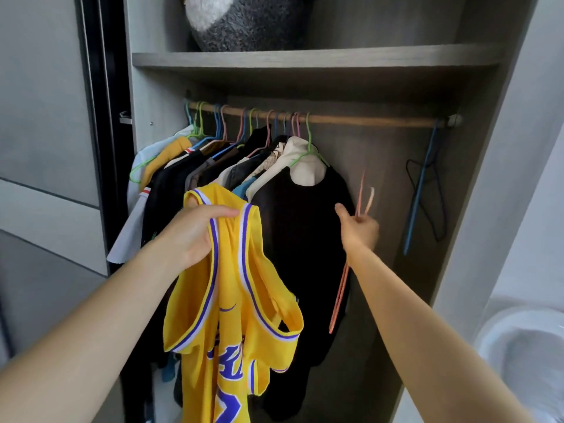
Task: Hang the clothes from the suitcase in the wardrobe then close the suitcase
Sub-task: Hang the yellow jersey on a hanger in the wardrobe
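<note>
Left of the brown wooden hanging rail [366, 120], past the wardrobe's dark edge: flat grey door panels [45, 117]. On the left half of the rail: a tight row of clothes on thin coloured hangers [213, 141], white, mustard, black and cream among them.

Below that stretch of rail, nearer the camera: the left hand [198, 230], fingers curled and clenched round the bunched shoulder straps of a yellow sleeveless basketball jersey [232, 300] with purple and white trim. Straps gathered in the fist, thumb across the top. Body of the jersey loose under the hand, purple lettering low down, on no hanger.

Under the middle of the rail: a black long-sleeved top [299, 239] on a green hanger, last of the row, with cream cloth at its neck.

Just right of it, below the rail: the right hand [360, 230], fingers closed round a thin orange hanger [341, 288], off the rail and edge-on, one end up past the fingers, the other down beside the forearm. Apart from the jersey, with the black top between.

At the right end of the rail: a blue hanger [422, 184] and a dark hanger [439, 209], both bare.

Above the rail: a grey wooden shelf [305, 58] with a grey-and-white plush thing [244, 22] on it. Behind the rail: the wardrobe's dark back wall. Far right of the rail, low down: white cloth [525, 346] against a pale wall.
</note>
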Demonstrator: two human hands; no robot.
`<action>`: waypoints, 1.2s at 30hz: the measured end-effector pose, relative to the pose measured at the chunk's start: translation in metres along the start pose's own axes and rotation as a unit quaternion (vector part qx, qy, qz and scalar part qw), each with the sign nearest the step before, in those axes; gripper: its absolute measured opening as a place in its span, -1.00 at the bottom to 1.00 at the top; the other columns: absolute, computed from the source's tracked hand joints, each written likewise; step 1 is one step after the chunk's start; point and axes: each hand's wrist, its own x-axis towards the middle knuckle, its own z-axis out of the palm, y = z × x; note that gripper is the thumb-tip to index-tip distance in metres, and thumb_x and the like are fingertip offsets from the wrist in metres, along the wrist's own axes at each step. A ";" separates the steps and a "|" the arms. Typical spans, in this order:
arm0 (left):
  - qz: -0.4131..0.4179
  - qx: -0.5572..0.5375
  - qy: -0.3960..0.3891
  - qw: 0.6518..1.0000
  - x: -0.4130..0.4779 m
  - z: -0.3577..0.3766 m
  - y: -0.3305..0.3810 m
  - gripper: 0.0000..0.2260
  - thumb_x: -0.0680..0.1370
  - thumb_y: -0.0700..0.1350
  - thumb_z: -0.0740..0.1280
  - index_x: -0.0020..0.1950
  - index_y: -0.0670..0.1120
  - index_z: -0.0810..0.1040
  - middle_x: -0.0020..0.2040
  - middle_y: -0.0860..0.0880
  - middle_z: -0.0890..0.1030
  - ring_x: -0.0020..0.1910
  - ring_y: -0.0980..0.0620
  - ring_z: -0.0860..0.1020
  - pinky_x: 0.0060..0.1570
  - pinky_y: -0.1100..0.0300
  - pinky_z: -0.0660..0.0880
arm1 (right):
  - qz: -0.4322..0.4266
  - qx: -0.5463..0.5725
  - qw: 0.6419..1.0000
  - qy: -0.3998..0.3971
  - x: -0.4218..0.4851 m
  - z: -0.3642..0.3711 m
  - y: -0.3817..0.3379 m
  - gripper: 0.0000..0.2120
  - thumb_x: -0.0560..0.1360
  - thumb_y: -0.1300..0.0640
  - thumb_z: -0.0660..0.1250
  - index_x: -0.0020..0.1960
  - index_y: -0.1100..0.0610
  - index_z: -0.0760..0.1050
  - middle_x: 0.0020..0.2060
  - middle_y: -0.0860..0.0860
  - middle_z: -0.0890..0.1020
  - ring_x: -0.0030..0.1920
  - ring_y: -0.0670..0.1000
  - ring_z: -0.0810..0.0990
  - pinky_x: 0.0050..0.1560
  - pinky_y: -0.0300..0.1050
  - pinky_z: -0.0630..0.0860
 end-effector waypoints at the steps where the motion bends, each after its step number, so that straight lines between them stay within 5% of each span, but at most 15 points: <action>1: -0.006 0.004 -0.002 1.000 -0.005 -0.006 -0.001 -0.53 0.40 -0.28 0.45 0.29 -0.09 0.48 0.08 -0.19 0.65 -0.01 -0.15 0.67 -0.11 0.02 0.61 | 0.008 0.016 1.000 0.012 -0.007 0.001 0.001 -0.66 0.51 -0.13 0.36 -0.23 0.11 0.44 -0.25 0.02 0.55 -0.16 0.06 0.55 0.00 0.00 0.53; 4: -0.022 0.016 -0.003 1.000 -0.021 -0.021 0.000 -0.78 0.49 -0.27 0.38 0.13 -0.17 0.60 -0.06 -0.16 0.69 -0.13 -0.08 0.69 -0.24 0.13 0.62 | 0.041 0.102 0.994 -0.003 -0.039 0.004 0.005 -0.65 0.57 -0.13 0.22 -0.30 0.03 0.33 -0.36 -0.04 0.45 -0.32 -0.01 0.45 -0.20 -0.06 0.45; 7: -0.025 0.028 0.016 0.999 -0.031 -0.031 0.000 -0.88 0.50 -0.26 0.35 0.00 -0.16 0.64 -0.14 -0.13 0.70 -0.18 -0.06 0.69 -0.18 0.11 0.61 | 0.009 0.177 0.979 -0.104 -0.067 0.004 -0.001 -0.60 0.59 0.00 0.16 -0.40 0.04 0.20 -0.52 -0.04 0.24 -0.56 -0.07 0.17 -0.50 -0.16 0.09; 11: -0.040 0.026 0.041 0.998 -0.042 -0.038 -0.001 -0.80 0.50 -0.26 0.36 0.11 -0.19 0.61 -0.09 -0.14 0.68 -0.12 -0.08 0.67 -0.14 0.10 0.60 | 0.027 0.329 0.915 -0.232 -0.103 -0.003 -0.040 -0.57 0.59 0.03 0.16 -0.43 0.06 0.19 -0.54 -0.05 0.16 -0.55 -0.07 0.05 -0.49 -0.16 -0.07; 15: -0.027 0.002 0.058 0.998 -0.053 -0.042 0.001 -0.61 0.48 -0.28 0.37 0.31 -0.20 0.51 0.00 -0.18 0.65 -0.10 -0.10 0.66 -0.17 0.10 0.62 | 0.082 0.422 0.870 -0.243 -0.134 0.008 -0.037 -0.55 0.60 0.01 0.13 -0.44 0.06 0.18 -0.55 -0.04 0.12 -0.54 -0.06 0.00 -0.49 -0.15 -0.10; 18: -0.019 -0.012 0.071 0.997 -0.061 -0.046 0.005 -0.63 0.49 -0.28 0.36 0.30 -0.20 0.52 -0.06 -0.15 0.66 -0.15 -0.07 0.67 -0.23 0.14 0.61 | 0.122 0.418 0.869 -0.237 -0.162 0.030 0.000 -0.53 0.60 0.02 0.15 -0.46 0.07 0.18 -0.57 -0.04 0.13 -0.57 -0.07 0.02 -0.50 -0.18 -0.09; 23: -0.013 -0.011 0.098 0.995 -0.082 -0.068 0.014 -0.71 0.52 -0.25 0.33 0.24 -0.20 0.55 -0.09 -0.12 0.66 -0.18 -0.02 0.66 -0.13 0.12 0.63 | 0.069 0.314 0.909 -0.264 -0.184 0.048 0.043 -0.51 0.59 0.11 0.18 -0.49 0.09 0.16 -0.58 -0.03 0.13 -0.57 -0.07 0.04 -0.51 -0.25 -0.04; 26: -0.020 -0.006 0.119 0.993 -0.092 -0.086 0.017 -0.69 0.51 -0.23 0.33 0.25 -0.21 0.54 -0.04 -0.13 0.64 -0.12 -0.04 0.64 0.02 0.07 0.58 | 0.098 0.356 0.879 -0.304 -0.185 0.050 0.030 -0.52 0.58 0.08 0.18 -0.47 0.09 0.14 -0.57 -0.02 0.11 -0.57 -0.06 0.03 -0.48 -0.17 -0.09; 31: -0.028 -0.002 0.145 0.989 -0.110 -0.105 0.020 -0.71 0.46 -0.19 0.35 0.17 -0.19 0.58 -0.11 -0.11 0.66 -0.18 -0.02 0.65 -0.10 0.11 0.60 | 0.098 0.469 0.801 -0.358 -0.187 0.061 -0.025 -0.58 0.58 0.03 0.14 -0.42 0.08 0.15 -0.57 -0.04 0.11 -0.55 -0.05 -0.01 -0.53 -0.18 -0.07; 36: -0.005 -0.006 0.155 0.988 -0.127 -0.111 0.027 -0.82 0.45 -0.21 0.34 0.03 -0.19 0.61 -0.16 -0.11 0.67 -0.19 -0.03 0.64 -0.11 0.14 0.61 | 0.113 0.392 0.830 -0.380 -0.218 0.104 0.020 -0.65 0.51 0.12 0.17 -0.41 0.11 0.15 -0.56 -0.02 0.13 -0.59 -0.06 0.04 -0.53 -0.27 -0.06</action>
